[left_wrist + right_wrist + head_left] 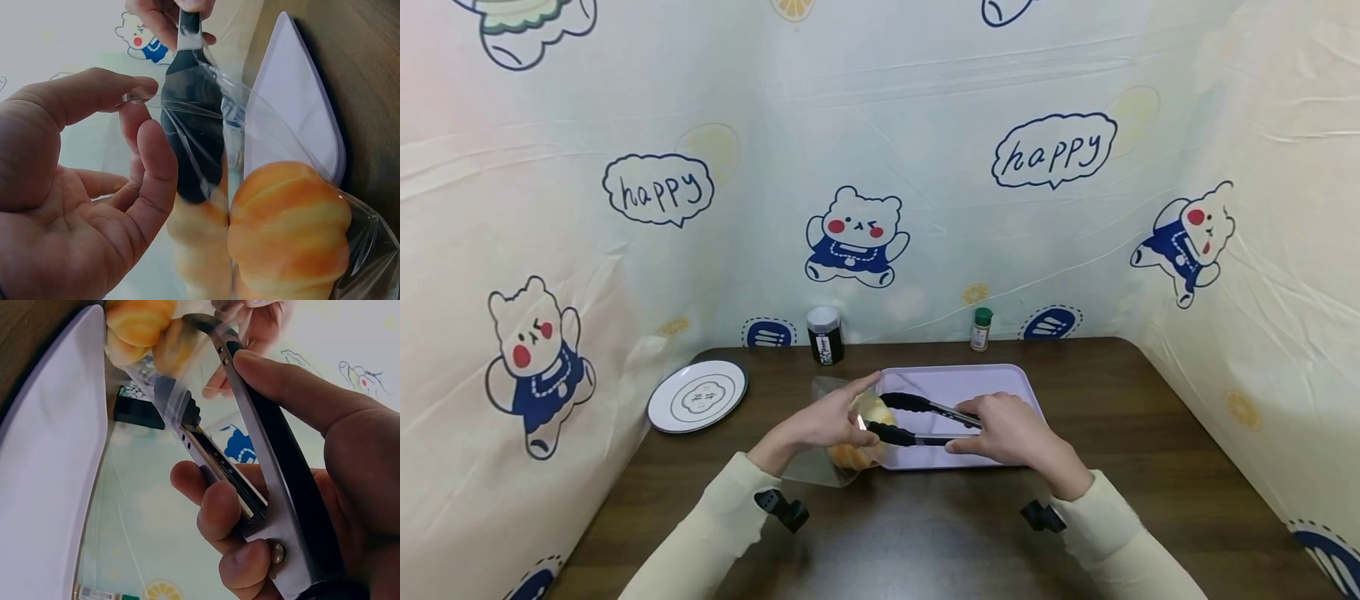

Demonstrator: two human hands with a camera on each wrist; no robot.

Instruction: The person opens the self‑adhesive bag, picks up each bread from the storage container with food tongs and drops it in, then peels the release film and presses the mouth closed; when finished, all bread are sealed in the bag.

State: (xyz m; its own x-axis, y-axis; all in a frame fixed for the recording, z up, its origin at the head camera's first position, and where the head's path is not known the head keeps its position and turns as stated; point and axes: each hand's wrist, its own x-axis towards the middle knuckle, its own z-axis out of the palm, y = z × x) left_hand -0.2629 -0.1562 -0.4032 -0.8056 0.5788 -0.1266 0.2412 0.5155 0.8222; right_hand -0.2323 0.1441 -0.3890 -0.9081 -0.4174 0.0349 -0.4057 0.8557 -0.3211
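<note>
Left hand (823, 419) pinches the edge of a clear plastic bag (811, 472) between thumb and fingertips, other fingers loosely bent. Looks like that keeps the film lifted and the mouth spread, leaving room for a tool.

Right hand (1009, 429) grips black-and-steel tongs (934, 407), thumb on one arm, fingers wrapped on the other. Arms are well apart, so the grip seems to be there to control spread. Black tips point left at the bread (290, 225); film crosses in front of at least one. Can't tell if either tip presses on bread.

Bread sits in the bag, at least two golden ridged rolls, just left of the lilac tray (981, 385). Exact count hidden by film and hands. Tray lies flat on the table (940, 533) under the tongs, close to the bag; short reach between them, I'd guess on purpose.

White plate (672, 410) is off to the far left; black jar (825, 344) and green-capped bottle (981, 332) stand at the back edge, presumably to keep the working area free.
</note>
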